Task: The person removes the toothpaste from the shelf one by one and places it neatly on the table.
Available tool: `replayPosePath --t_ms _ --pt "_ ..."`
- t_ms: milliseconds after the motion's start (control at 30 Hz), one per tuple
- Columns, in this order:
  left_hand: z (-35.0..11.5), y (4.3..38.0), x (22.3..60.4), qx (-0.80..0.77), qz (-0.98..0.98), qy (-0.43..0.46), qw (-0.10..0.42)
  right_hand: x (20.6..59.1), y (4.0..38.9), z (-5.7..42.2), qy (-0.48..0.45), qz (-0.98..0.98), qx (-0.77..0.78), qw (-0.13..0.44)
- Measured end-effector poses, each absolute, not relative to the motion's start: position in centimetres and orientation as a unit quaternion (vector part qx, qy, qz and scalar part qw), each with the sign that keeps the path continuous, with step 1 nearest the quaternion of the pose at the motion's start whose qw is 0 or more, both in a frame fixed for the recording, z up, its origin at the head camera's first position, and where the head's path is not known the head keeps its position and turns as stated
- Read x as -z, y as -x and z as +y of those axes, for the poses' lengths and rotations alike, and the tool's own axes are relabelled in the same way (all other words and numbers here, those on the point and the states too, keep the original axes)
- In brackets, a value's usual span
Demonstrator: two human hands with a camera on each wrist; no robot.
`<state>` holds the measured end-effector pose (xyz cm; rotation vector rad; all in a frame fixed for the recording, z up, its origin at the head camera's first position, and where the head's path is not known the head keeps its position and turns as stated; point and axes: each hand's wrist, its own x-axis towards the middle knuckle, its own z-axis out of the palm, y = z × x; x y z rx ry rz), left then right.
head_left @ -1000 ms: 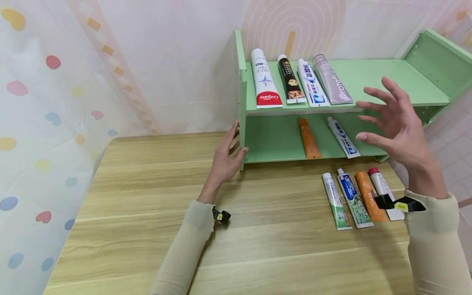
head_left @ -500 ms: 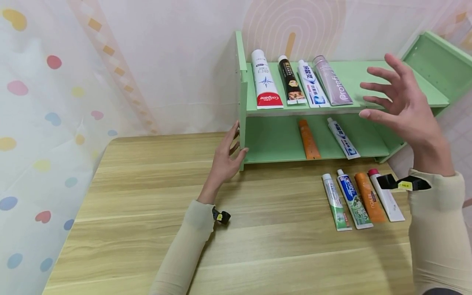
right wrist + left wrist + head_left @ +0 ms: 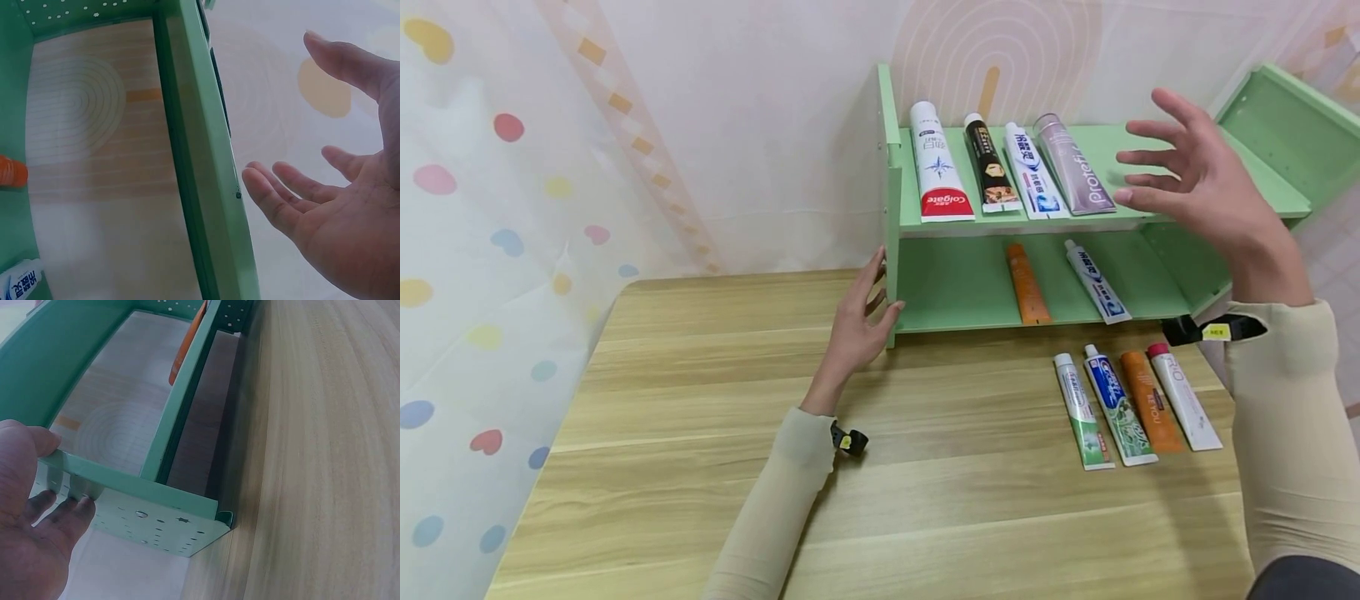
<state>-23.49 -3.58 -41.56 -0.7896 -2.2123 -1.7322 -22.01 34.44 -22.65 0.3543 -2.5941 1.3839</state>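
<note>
My left hand (image 3: 859,323) holds the left side panel of a green two-tier shelf (image 3: 891,250). In the left wrist view, the thumb lies over the panel's edge and the fingers (image 3: 75,515) touch its outer face. My right hand (image 3: 1217,196) is raised in front of the shelf's upper right, fingers spread and holding nothing. Nearest to it on the upper tier lies a mauve toothpaste tube (image 3: 1075,167). Left of that are a white-and-blue tube (image 3: 1033,171), a black tube (image 3: 991,162) and a white-and-red Colgate tube (image 3: 940,167).
The lower tier bears an orange tube (image 3: 1027,283) and a white-and-blue tube (image 3: 1096,282). On the wooden table (image 3: 700,400) before the shelf lie a green-and-white tube (image 3: 1084,412), a Crest-like blue-green tube (image 3: 1120,407), an orange tube (image 3: 1150,404) and a white tube with red cap (image 3: 1183,400).
My right hand has risen from beside the lower tier to the height of the upper tier, most recently shifting slightly left. The left hand and the tubes stay in place.
</note>
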Motion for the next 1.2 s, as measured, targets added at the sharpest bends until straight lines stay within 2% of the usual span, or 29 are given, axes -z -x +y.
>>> replayPosePath --t_ms 633,1200 --pt "-3.8 23.4 41.6 0.591 -0.747 0.279 0.120 21.7 26.0 34.0 -0.092 -0.912 -0.400 -0.010" --pt "-3.8 23.5 41.7 0.593 -0.745 0.279 0.119 21.2 28.2 32.7 -0.024 -0.943 -0.328 -0.047"
